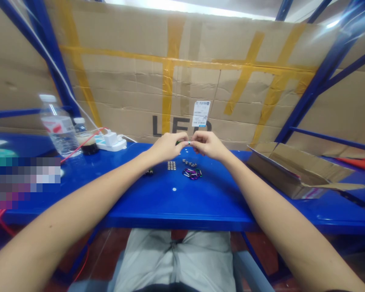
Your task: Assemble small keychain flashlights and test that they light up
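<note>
Above the blue table (176,207), my two hands meet fingertip to fingertip. My left hand (172,145) is closed on a small green and silver piece that looks like a carabiner (178,142), mostly covered by the fingers. The fingers of my right hand (208,144) pinch its other end. Below them lies a small pile of purple and dark carabiners (192,174). Small metal pieces (171,165) sit in neat rows left of the pile, and several more metal pieces (189,163) lie loosely behind it. Dark small parts (149,172) show partly past my left forearm.
An open cardboard box (292,174) stands on the right. At the left are a water bottle (59,129), a dark-filled container (89,147) and a white power strip (114,142) with a red cable. Large taped cardboard (124,89) rises behind, between blue posts.
</note>
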Available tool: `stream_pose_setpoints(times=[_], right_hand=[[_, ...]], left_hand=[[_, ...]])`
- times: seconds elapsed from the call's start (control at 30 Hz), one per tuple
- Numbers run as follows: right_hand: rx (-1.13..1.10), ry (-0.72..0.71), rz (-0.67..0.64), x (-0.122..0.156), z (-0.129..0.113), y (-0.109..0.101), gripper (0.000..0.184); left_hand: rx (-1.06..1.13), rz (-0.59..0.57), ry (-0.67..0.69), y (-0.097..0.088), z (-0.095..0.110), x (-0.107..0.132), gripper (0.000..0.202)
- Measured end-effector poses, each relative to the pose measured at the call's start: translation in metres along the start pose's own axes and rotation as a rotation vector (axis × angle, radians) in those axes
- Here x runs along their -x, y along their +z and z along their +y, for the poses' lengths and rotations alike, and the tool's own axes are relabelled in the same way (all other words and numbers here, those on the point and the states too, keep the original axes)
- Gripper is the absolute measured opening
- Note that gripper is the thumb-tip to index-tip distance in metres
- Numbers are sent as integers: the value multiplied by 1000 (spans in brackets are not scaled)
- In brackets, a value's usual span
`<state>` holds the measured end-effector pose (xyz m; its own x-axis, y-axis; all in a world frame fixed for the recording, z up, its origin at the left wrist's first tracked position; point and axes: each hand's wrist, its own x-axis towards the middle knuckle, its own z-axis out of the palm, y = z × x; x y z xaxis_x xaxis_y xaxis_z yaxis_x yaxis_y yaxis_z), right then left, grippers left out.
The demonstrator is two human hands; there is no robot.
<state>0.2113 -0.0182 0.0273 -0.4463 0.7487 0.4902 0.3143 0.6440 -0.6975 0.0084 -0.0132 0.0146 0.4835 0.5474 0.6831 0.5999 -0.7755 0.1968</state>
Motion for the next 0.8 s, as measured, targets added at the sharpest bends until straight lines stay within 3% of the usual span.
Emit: stream_pose_setpoints(times=[0.23,0.4,0.8], right_hand=[[265,-141,14,2,0,-5,10],[347,-208,13,1,3,-7,9],[361,-262,9,2,-1,-7,14]], left_hand=[[52,-80,-33,2,0,-2,14],[44,-127,-13,5,-6,-6,33],[52,-42,42,4,-1,0,14]])
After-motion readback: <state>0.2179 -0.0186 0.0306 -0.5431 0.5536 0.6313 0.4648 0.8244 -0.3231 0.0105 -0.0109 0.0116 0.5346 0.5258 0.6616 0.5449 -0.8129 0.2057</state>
